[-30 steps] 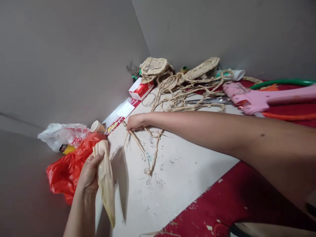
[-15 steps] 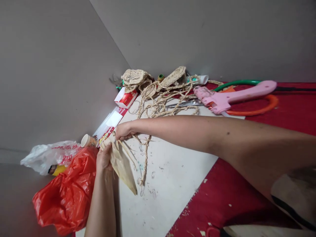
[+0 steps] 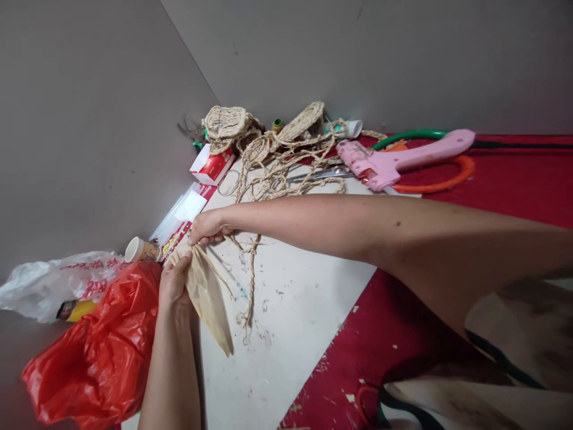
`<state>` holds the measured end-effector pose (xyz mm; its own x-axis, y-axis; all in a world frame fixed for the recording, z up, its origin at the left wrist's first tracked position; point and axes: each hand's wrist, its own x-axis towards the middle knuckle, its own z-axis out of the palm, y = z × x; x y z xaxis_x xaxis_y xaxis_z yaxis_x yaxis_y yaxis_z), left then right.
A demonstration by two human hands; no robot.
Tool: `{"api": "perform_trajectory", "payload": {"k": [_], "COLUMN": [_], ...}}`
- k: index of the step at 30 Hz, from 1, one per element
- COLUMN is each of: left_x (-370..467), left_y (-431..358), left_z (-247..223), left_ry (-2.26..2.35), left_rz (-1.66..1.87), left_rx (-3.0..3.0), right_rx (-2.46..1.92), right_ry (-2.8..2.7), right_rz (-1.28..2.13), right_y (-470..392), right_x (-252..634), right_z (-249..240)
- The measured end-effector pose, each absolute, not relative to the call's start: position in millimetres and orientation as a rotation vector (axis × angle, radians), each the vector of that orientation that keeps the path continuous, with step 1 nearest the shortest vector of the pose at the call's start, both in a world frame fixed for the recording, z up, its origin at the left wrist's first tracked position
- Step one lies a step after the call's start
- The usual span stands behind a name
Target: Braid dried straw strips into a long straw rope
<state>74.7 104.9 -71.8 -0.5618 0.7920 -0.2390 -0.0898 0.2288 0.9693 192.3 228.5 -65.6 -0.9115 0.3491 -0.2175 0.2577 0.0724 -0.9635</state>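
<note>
A pale, dry husk leaf (image 3: 209, 304) hangs down from my left hand (image 3: 175, 280), its pointed tip toward me. The left fingers are closed on its upper part. Just above and to the right, my right hand (image 3: 208, 227) is closed at the top end of the husk, pinching strands there; its fingertips are partly hidden. Thin strips (image 3: 215, 270) trail below the right hand. Behind my right forearm lies a tangle of braided straw cord (image 3: 273, 179), and one braided end (image 3: 252, 280) comes down onto the white board (image 3: 295, 322).
A pink glue gun (image 3: 407, 161) lies over orange and green handles, beside metal scissor blades (image 3: 320, 174). Coiled braid (image 3: 228, 126) sits on a red and white box (image 3: 213, 166). A paper cup (image 3: 136, 249), red bag (image 3: 102, 346) and clear bag (image 3: 40, 286) stand left.
The whole view has shifted, so things appear farther left and mostly a little higher. Both hands stay at the upper end of the husk, with little visible change in their grip.
</note>
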Motion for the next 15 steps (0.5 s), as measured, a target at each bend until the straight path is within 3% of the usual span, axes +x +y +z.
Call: {"api": "perform_trajectory", "payload": {"k": [15], "left_x": [73.0], "left_y": [110.1], "left_z": [-83.5], "left_ry": [1.727], "left_rz": [1.489], "left_rx": [0.830], "right_rx": [-0.738], "right_ry": [-2.272], "right_rz": [1.778], "right_y": [218.5], "right_x": [192.9], "right_z": [-65.3]}}
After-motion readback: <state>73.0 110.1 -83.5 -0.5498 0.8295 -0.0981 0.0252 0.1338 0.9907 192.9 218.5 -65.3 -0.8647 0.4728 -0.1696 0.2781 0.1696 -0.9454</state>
